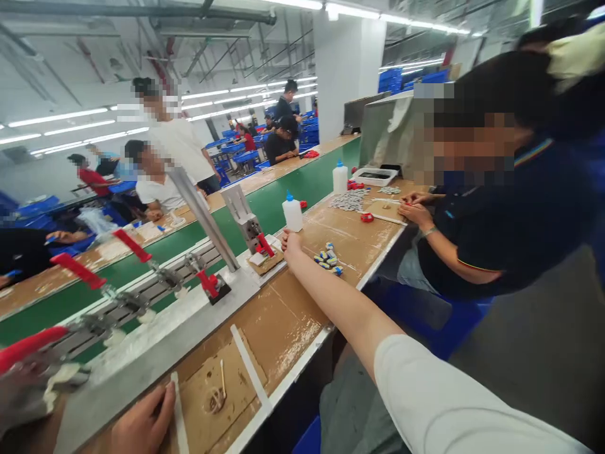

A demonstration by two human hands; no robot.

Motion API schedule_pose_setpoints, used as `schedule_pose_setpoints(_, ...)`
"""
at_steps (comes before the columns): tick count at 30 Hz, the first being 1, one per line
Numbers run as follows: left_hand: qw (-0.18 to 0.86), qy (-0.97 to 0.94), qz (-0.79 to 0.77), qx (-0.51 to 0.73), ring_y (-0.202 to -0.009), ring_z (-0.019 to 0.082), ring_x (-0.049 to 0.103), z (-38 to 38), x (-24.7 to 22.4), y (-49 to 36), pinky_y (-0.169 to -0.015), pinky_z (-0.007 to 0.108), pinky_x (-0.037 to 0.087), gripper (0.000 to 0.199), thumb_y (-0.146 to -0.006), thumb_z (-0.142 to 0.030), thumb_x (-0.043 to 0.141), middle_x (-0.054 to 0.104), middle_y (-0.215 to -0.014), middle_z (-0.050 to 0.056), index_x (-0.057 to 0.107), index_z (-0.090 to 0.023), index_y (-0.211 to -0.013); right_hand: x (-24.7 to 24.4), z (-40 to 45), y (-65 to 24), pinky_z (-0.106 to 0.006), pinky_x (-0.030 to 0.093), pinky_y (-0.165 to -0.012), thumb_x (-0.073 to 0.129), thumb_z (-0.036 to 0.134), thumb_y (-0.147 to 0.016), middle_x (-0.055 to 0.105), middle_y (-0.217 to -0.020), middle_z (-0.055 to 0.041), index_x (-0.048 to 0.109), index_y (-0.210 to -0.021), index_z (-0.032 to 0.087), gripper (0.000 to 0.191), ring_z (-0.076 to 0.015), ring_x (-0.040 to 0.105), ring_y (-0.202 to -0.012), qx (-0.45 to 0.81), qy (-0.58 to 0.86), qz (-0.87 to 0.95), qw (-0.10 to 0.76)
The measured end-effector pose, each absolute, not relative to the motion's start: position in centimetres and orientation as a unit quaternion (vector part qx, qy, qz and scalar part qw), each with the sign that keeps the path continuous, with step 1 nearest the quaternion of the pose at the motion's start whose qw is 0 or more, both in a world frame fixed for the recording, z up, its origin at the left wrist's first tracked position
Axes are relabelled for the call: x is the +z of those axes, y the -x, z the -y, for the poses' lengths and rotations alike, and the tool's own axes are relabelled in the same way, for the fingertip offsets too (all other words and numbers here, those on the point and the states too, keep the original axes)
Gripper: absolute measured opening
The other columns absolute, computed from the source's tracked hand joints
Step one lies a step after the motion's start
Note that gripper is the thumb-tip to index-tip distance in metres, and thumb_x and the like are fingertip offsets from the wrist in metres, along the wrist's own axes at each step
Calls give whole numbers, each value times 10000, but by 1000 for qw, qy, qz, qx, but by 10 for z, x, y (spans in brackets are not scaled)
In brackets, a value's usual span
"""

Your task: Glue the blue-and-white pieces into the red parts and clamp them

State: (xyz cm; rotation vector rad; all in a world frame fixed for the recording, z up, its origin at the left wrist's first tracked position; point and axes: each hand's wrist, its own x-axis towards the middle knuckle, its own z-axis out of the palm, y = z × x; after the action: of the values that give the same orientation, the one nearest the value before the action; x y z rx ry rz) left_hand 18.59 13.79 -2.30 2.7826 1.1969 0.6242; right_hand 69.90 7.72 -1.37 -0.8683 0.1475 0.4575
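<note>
My left hand [144, 419] rests low on the bench, its thumb and forefinger loosely apart beside a white strip [179, 416]. I see nothing held in it. Right of that strip, a cotton swab [223, 377] and a clear coiled loop [215, 400] lie on a cardboard sheet [241, 372]. My right arm stretches across the bench. My right hand [291, 243] has curled fingers beside a small red-handled toggle clamp [265, 244] and below a white bottle with a blue cap [293, 214]. What its fingertips hold, if anything, is hidden.
Red-handled clamps [137, 246] line a metal rail at left. Several blue-and-yellow pieces [328, 258] lie right of my forearm. Another bottle [339, 178], a heap of grey parts [350, 199] and a white tray [375, 176] stand farther along. A co-worker [501, 221] sits at right.
</note>
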Motion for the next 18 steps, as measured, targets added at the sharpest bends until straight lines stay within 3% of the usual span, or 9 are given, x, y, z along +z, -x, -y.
schedule_pose_setpoints(4, -39, -903, -350, 245, -550, 143, 576, -125, -24, -188, -610, 259, 388, 498, -994, -477, 486, 608, -555, 1, 594, -221, -580, -42, -76, -651, -231, 165, -461, 507, 189, -723, 329, -485, 113, 472, -754, 239, 68, -85, 239, -423, 174, 433, -50, 883)
schedule_pose_setpoints(9, -119, -908, -304, 262, -485, 108, 473, -101, -3, -180, -571, 281, 323, 536, -1054, -371, 516, 526, -507, -21, 532, -198, -547, -62, -72, -615, -222, 182, -486, 483, 161, -670, 356, -492, 92, 436, -678, 234, 88, -82, 269, -458, 159, 446, 5, 881)
schedule_pose_setpoints(14, -173, -902, -298, 261, -509, 98, 473, -66, 26, -158, -587, 279, 316, 511, -1070, -287, 566, 520, -527, -27, 538, -185, -570, -66, -73, -608, -225, 193, -511, 459, 137, -671, 359, -531, 80, 448, -680, 225, 89, -88, 290, -492, 149, 460, 48, 874)
schedule_pose_setpoints(18, -201, -894, -310, 256, -536, 104, 521, -51, 31, -130, -593, 274, 324, 474, -1058, -312, 601, 555, -539, -24, 591, -193, -599, -69, -72, -612, -244, 174, -504, 444, 141, -697, 329, -537, 82, 429, -702, 235, 96, -94, 252, -479, 123, 457, 71, 878)
